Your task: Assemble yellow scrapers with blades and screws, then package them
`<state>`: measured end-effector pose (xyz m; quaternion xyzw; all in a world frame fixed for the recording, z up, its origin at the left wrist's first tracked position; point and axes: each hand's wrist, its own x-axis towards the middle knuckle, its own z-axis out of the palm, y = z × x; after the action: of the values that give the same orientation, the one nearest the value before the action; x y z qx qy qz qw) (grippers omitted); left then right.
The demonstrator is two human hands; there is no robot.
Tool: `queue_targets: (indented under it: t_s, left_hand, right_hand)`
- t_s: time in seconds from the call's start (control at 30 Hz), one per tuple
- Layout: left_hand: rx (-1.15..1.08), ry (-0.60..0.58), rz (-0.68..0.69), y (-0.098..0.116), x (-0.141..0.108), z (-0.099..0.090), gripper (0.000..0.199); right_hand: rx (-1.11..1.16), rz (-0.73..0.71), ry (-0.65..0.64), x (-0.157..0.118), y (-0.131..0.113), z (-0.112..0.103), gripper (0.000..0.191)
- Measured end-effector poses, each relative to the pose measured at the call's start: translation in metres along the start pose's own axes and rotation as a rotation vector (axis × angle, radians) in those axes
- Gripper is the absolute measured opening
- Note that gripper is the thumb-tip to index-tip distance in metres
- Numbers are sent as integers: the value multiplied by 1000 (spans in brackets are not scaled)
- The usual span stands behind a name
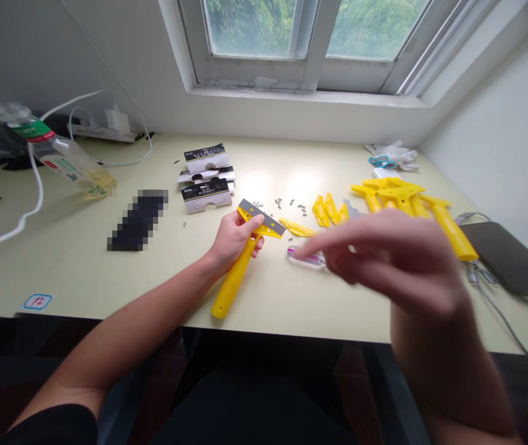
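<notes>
A white-walled room with a deep window (314,43) looking onto green foliage stands behind a pale yellow-green worktop (60,272), brightest at its centre where the daylight falls. In the head view, the two hands are well apart above its front half. The left hand (233,238) wraps around the neck of a yellow plastic scraper (236,278), its fingers curled beneath the head and the grey steel blade (262,217) turned up and away from the palm. Holding it up at the head rather than down the handle seems to keep the blade end steady and in plain view, while the handle angles toward the worktop's front edge. The right hand (384,262) is blurred, its fingers loosely spread and holding nothing that shows, just above a clear handle with purple marks (305,258), perhaps a small screwdriver. Beyond them, loose small screws (278,201) lie scattered near the carded blade packs (205,179). A yellow scraper head piece (296,227) lies near more yellow parts (398,198) heaped at the right, apparently kept within easy reach. Farther off lie a clear plastic bottle (64,154), white gloves (393,153) and a dark tablet (509,259); a dark object (138,219) is pixelated out.
</notes>
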<state>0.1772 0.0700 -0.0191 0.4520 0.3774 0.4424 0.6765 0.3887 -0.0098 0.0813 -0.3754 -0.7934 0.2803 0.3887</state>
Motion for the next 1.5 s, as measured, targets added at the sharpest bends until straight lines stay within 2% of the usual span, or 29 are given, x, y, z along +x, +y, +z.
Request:
queue_targets:
  t_s: [0.13, 0.2, 0.27, 0.43, 0.57, 0.67, 0.7, 0.77, 0.87, 0.97, 1.03, 1.13, 1.2, 1.37, 1.43, 1.5]
  left_hand:
    - [-4, -5, -13, 1, 1, -1, 29]
    - [-2, -6, -18, 1, 1, -2, 29]
    - [1, -12, -21, 1, 1, -2, 28]
    - [8, -33, -28, 1, 2, -3, 27]
    - [22, -63, -41, 1, 2, -4, 26]
    - [27, -87, -45, 1, 1, -4, 27]
    - [25, -97, -49, 2, 1, -4, 27]
    - [23, -118, -64, 3, 0, -4, 28]
    - [36, -134, -84, 4, -1, -4, 28]
    - [56, -154, -106, 3, -2, -4, 29]
    - [66, -171, -120, 1, -1, -4, 30]
    - [70, -193, -128, -1, -1, -5, 31]
    - [66, -201, -135, -1, 0, -5, 33]
    - [72, -204, -144, -3, -1, -4, 35]
    - [79, -213, -148, -3, -2, -4, 35]
    - [88, -217, -151, -3, -2, -3, 34]
  right_hand:
    - [-499, 210, -154, 28, 71, 0, 20]
    - [-587, 326, -284, 31, 96, 6, 20]
    - [-623, 411, -350, 28, 107, 12, 19]
    - [-631, 519, -381, 26, 102, 22, 19]
    - [-641, 531, -418, 26, 103, 23, 10]
    - [-635, 477, -418, 24, 107, 21, 20]
    - [-619, 422, -371, 23, 108, 20, 22]
    - [-598, 307, -191, 23, 107, 17, 22]
    - [-564, 244, 77, 21, 103, 14, 24]
    - [-423, 246, 170, 19, 102, 13, 25]
    - [-313, 229, 157, 17, 102, 13, 28]
    - [-145, 203, 62, 17, 100, 12, 41]
    - [-28, 227, 23, 17, 97, 13, 43]
    - [119, 322, 55, 19, 93, 20, 26]
    - [167, 325, 57, 18, 95, 24, 31]
    - [222, 316, 53, 19, 97, 28, 43]
